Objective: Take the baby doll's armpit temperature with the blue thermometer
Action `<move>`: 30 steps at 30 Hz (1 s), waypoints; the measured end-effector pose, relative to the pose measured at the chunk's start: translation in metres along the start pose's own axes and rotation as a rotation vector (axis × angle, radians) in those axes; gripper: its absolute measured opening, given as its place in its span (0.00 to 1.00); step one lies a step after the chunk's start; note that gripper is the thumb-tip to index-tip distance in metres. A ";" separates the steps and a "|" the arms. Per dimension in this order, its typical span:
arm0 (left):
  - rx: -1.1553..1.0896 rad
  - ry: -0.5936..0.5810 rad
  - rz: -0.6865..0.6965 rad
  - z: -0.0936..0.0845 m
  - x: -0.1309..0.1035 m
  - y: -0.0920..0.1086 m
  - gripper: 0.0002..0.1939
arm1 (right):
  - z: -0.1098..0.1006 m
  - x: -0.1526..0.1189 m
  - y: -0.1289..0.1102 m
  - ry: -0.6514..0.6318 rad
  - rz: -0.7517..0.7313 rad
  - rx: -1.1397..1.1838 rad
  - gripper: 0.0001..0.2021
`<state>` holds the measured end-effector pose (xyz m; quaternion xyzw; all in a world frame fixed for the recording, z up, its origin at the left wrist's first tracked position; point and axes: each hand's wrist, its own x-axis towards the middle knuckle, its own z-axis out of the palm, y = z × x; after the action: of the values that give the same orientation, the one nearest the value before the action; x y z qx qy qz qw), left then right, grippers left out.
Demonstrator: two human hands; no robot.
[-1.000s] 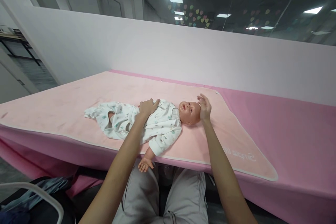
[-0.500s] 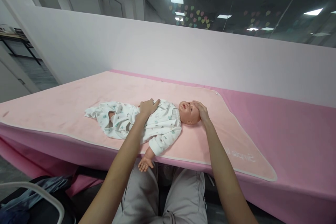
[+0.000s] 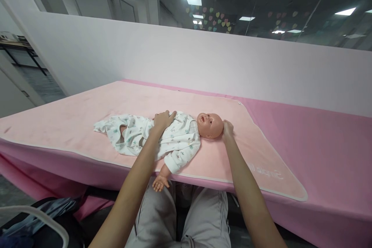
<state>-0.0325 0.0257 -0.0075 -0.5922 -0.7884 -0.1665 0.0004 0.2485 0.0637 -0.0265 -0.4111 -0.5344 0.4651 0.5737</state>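
Observation:
A baby doll [image 3: 209,126] in a white patterned outfit [image 3: 181,137] lies on its back on a peach mat [image 3: 215,162], head to the right and feet to the left. One doll hand [image 3: 161,182] hangs over the mat's near edge. My left hand [image 3: 164,120] rests flat on the doll's belly, its fingers apart. At the top of the doll's head is my right hand [image 3: 228,128], touching or just beside it; its fingers are partly hidden and look curled.
The mat lies on a pink cloth [image 3: 325,155] over the table. A white wall [image 3: 203,58] stands behind, with glass above. At the lower left is a chair [image 3: 43,221] with blue fabric on it. My legs are below the near edge.
My right hand has slid from the doll's forehead to the top of its head, and its fingers have folded in. My left hand stays on the belly.

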 end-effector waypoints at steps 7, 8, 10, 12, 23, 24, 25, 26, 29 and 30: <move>0.004 0.011 0.011 0.002 0.001 -0.001 0.33 | 0.011 -0.002 -0.008 0.112 -0.099 -0.122 0.12; 0.002 0.007 0.012 0.002 0.002 -0.001 0.33 | 0.013 -0.002 -0.009 0.111 -0.118 -0.158 0.11; -0.003 0.000 0.019 0.002 0.002 -0.001 0.33 | 0.015 -0.002 -0.010 0.102 -0.133 -0.231 0.12; -0.005 0.003 0.024 0.002 0.001 -0.001 0.33 | 0.015 0.001 -0.010 0.092 -0.105 -0.256 0.13; 0.001 0.010 0.027 0.002 0.000 -0.001 0.32 | 0.012 0.008 -0.012 0.127 -0.007 -0.137 0.09; 0.004 0.008 0.026 0.002 0.001 -0.001 0.32 | 0.012 0.008 -0.013 0.127 -0.005 -0.134 0.09; 0.005 0.008 0.024 0.002 0.001 -0.001 0.32 | 0.012 0.008 -0.014 0.128 -0.005 -0.130 0.09; 0.006 0.008 0.019 0.002 0.001 -0.001 0.33 | 0.012 0.008 -0.015 0.130 -0.007 -0.125 0.10; 0.006 0.011 0.007 0.001 0.000 0.000 0.33 | 0.013 0.009 -0.016 0.131 -0.018 -0.116 0.10; 0.006 0.012 0.007 0.000 0.000 0.001 0.33 | 0.013 0.009 -0.016 0.134 -0.018 -0.111 0.10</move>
<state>-0.0318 0.0259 -0.0074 -0.5939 -0.7868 -0.1676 0.0073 0.2368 0.0689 -0.0080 -0.4674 -0.5236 0.4011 0.5887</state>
